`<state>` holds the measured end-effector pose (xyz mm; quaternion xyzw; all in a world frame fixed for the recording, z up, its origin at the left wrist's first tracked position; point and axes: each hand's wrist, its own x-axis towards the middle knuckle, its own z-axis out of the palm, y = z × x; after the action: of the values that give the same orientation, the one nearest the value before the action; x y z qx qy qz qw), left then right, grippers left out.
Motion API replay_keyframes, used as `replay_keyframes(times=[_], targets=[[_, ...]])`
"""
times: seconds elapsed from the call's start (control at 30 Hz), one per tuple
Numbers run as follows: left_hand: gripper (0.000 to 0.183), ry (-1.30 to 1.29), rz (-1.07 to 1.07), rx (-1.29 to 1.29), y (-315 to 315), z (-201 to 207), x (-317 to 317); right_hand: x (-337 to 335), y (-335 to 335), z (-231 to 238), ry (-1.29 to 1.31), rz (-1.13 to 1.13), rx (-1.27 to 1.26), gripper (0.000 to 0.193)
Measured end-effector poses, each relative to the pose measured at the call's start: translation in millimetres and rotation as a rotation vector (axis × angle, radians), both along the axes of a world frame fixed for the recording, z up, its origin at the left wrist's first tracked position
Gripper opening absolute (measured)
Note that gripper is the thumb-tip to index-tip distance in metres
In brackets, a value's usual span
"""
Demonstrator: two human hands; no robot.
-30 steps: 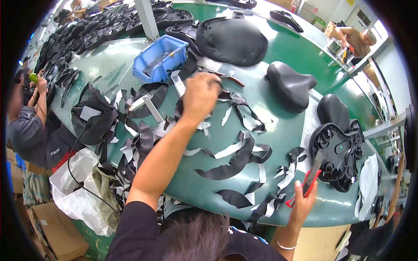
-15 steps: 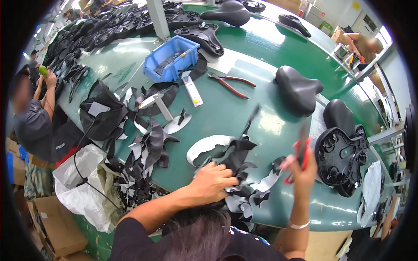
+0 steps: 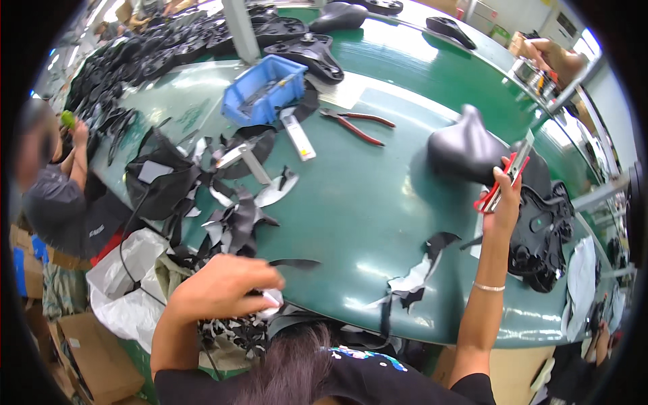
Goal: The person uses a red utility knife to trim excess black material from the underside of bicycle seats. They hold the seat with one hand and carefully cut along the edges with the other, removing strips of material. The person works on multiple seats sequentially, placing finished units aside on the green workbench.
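Observation:
My right hand [image 3: 505,202] is raised over the right side of the table, closed around a red utility knife [image 3: 514,169] with its blade extended upward. Close by, a glossy black bicycle saddle [image 3: 459,152] rests on the table, left of the knife. My left hand [image 3: 236,283] is at the table's near edge, fingers curled over a scrap of black-and-white cover material [image 3: 271,302]; the hand hides most of it. Near the front edge lies another black-and-white scrap [image 3: 415,273], and a thin black strip [image 3: 297,263] lies beside my left hand.
Red-handled pliers [image 3: 361,127] and a blue bin [image 3: 266,91] stand mid-table. Black offcuts [image 3: 236,219] lie left, above a white sack [image 3: 131,270]. Upturned saddles [image 3: 540,233] sit at the right, many more at the far left. A co-worker [image 3: 57,182] stands left.
My left hand has drawn the scrap pile off the table toward me and to the left. My right hand has risen with the knife, and the saddle has turned.

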<state>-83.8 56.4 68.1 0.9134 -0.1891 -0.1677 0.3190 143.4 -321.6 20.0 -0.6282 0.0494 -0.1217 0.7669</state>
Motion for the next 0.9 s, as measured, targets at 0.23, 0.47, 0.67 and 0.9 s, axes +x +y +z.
replay_keyframes(times=[0.23, 0.47, 0.67, 0.9], targets=[[0.042, 0.588, 0.49, -1.212, -72, -65, 138, -150, 69, 51, -0.612, 0.48, -1.327, 0.042], [0.052, 0.599, 0.563, -1.128, -88, -69, 144, -167, 15, 6, -0.188, 0.559, -0.775, 0.05], [0.034, 0.586, 0.522, -0.941, -85, -43, 163, -135, -18, -1, -0.48, 0.414, -1.214, 0.06], [0.031, 0.449, 0.598, -0.835, -92, -36, 155, -161, -8, -25, -0.333, 0.445, -1.452, 0.065]])
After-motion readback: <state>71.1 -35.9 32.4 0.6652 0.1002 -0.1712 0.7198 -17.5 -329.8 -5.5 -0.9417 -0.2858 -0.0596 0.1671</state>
